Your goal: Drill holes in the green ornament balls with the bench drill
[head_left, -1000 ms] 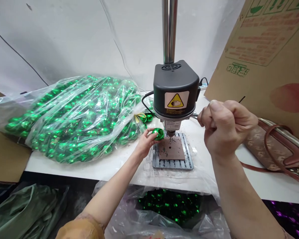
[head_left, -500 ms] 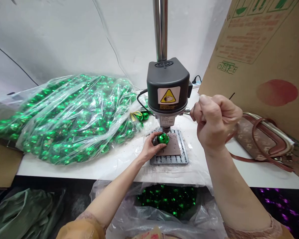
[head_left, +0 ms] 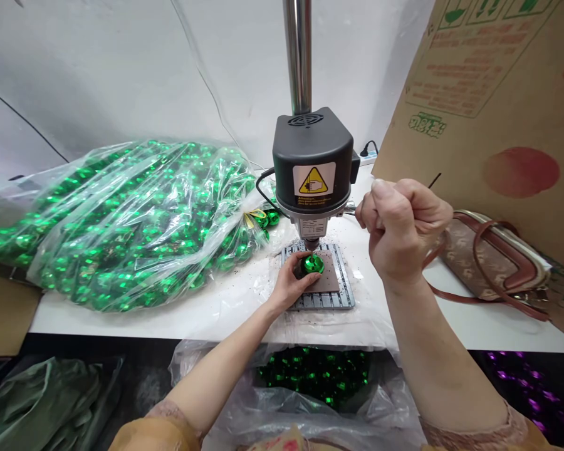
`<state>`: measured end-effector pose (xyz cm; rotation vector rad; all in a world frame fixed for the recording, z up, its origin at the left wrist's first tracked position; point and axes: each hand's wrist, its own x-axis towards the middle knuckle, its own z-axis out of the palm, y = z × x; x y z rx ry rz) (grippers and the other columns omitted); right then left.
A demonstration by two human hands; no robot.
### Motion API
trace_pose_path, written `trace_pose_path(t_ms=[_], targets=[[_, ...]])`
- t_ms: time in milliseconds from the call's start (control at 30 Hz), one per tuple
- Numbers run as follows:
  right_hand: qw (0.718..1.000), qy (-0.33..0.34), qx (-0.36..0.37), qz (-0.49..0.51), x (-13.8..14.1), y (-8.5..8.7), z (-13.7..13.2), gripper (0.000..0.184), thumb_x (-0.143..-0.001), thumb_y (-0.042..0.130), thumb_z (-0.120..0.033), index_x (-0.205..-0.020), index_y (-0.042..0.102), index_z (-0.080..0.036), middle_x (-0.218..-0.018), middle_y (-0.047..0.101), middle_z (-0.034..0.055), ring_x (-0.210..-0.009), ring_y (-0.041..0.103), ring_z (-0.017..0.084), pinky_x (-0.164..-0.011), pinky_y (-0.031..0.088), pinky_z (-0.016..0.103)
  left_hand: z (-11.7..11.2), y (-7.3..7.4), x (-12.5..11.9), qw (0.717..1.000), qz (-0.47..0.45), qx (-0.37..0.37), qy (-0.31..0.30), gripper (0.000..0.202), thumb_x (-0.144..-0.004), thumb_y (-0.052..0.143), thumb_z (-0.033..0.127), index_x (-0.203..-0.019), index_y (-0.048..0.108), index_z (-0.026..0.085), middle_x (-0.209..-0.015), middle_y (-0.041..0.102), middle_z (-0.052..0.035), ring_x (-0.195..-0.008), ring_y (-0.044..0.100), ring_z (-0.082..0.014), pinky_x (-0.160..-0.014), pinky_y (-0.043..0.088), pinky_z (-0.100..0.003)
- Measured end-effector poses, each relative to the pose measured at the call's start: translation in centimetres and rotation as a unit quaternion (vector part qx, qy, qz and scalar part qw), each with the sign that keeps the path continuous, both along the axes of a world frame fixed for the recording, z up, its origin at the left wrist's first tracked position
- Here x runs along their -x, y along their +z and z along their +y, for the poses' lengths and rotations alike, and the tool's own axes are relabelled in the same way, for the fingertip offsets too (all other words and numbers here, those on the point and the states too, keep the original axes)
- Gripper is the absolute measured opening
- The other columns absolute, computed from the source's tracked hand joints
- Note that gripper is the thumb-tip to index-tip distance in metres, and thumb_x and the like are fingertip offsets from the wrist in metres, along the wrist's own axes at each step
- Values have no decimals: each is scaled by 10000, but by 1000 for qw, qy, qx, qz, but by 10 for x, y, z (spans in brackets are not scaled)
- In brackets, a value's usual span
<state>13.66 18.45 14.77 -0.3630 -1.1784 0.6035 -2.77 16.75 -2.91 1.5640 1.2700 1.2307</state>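
My left hand (head_left: 290, 283) pinches a shiny green ball (head_left: 314, 265) between thumb and fingers. The ball is under the chuck (head_left: 312, 243) of a black bench drill press (head_left: 313, 160), over a brown board (head_left: 328, 282) on the slotted metal base (head_left: 326, 303). Whether the bit touches the ball I cannot tell. Raised at the right of the machine, my right hand (head_left: 402, 228) is closed in a fist around the press's feed lever (head_left: 349, 209), most of which the fingers hide.
A large clear bag of green balls (head_left: 141, 232) lies to the left. More green balls (head_left: 317, 376) sit in an open plastic bag below the table edge. At right are a brown handbag (head_left: 493, 260) and a tall cardboard box (head_left: 470, 125). Dark crumbs surround the base.
The green ball has shifted slightly right and toward me under the chuck, and its facets look turned. My right hand stays on the lever. The view has moved a little.
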Motion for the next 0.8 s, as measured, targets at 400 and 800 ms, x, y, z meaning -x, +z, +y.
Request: trace_pose_path(t_ms=[400,800], targets=[[998,-21,-60,15,1,-19,-1,494,-850,615,-203,-522,246,-169,-457,279,-61,-413,281,32,-441,218,261,-3,1,-1,1000,-6,-7,4,515,-754,799,380,-1182,577,200,-1155,656,-79,-1074,618,-236,-956,479,-372],[989,-61,-135,0,1,-41,3,466,-828,572,-107,-523,224,-161,-465,265,-67,-419,273,20,-444,256,245,-1,-3,-1,1000,1,-23,13,506,-746,806,361,-1175,590,201,-1178,647,-82,-1100,605,-244,-988,459,-390]])
